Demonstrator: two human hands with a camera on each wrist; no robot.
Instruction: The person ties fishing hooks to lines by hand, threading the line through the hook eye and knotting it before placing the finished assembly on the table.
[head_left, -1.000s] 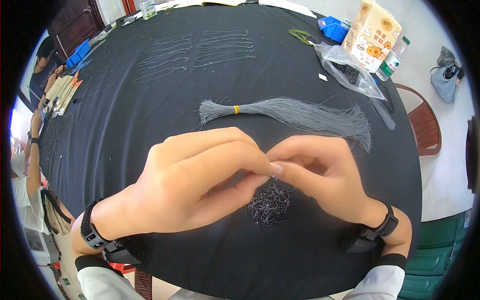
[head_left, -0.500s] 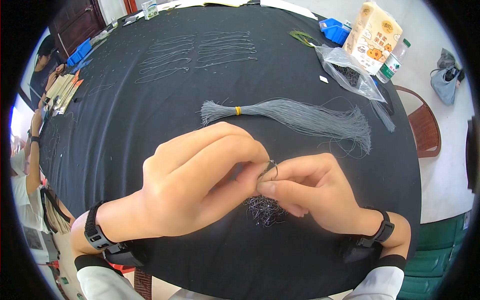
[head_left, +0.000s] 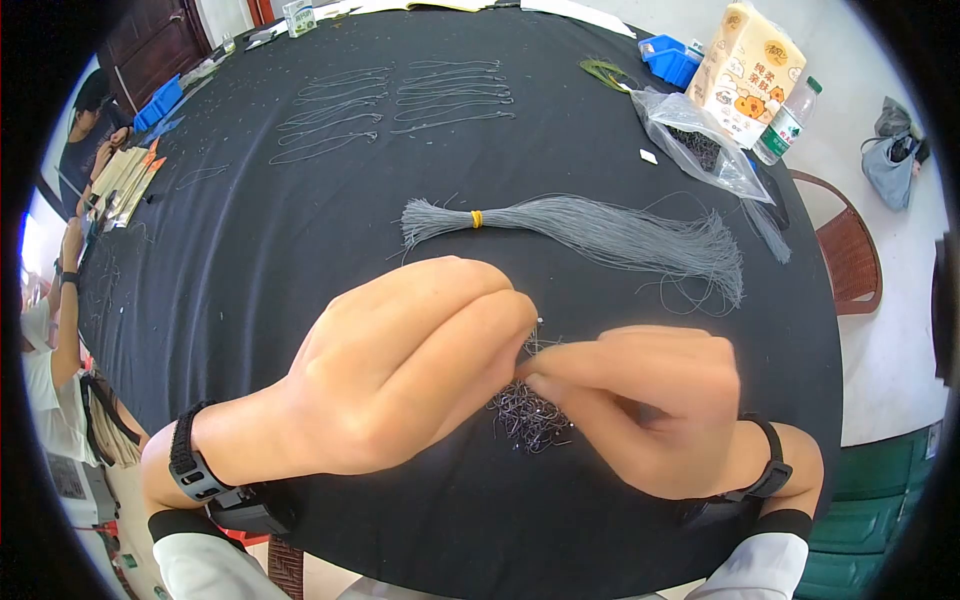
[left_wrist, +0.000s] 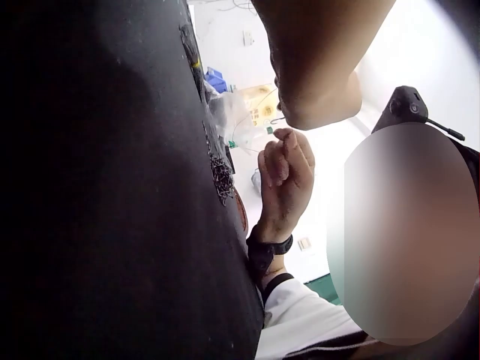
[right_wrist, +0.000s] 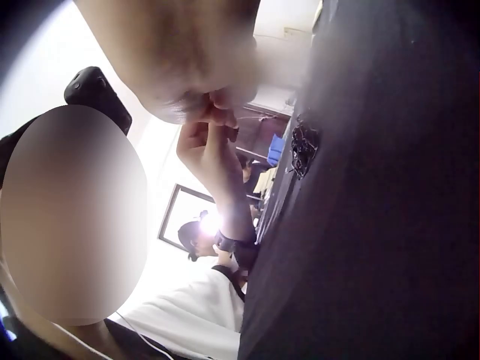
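My left hand (head_left: 420, 370) is raised over the table's near middle, its thumb and forefinger pinching a small fish hook (left_wrist: 277, 120), whose bend peeks out at the fingertips in the left wrist view. Against those fingertips, my right hand (head_left: 655, 410) pinches with thumb and forefinger at what looks like thin grey fishing line, mostly hidden by the fingers. Below both hands lies a heap of dark fish hooks (head_left: 530, 422), partly covered by them in the head view. Beyond them stretches a bundle of grey fishing line (head_left: 610, 235), bound by a yellow band (head_left: 476, 219).
Two columns of looped lines (head_left: 325, 147) lie farther back on the black cloth (head_left: 250, 250). At the back right are a plastic bag (head_left: 690, 140) of dark hooks, a blue bin (head_left: 668, 62), a tissue pack (head_left: 748, 80) and a water bottle (head_left: 790, 120). Other people sit at left.
The right hand has turned over and shifted down and right, its fingers now folded. The left hand dipped toward me, rolling slightly. The hook, plain between them half a second ago, is mostly covered.
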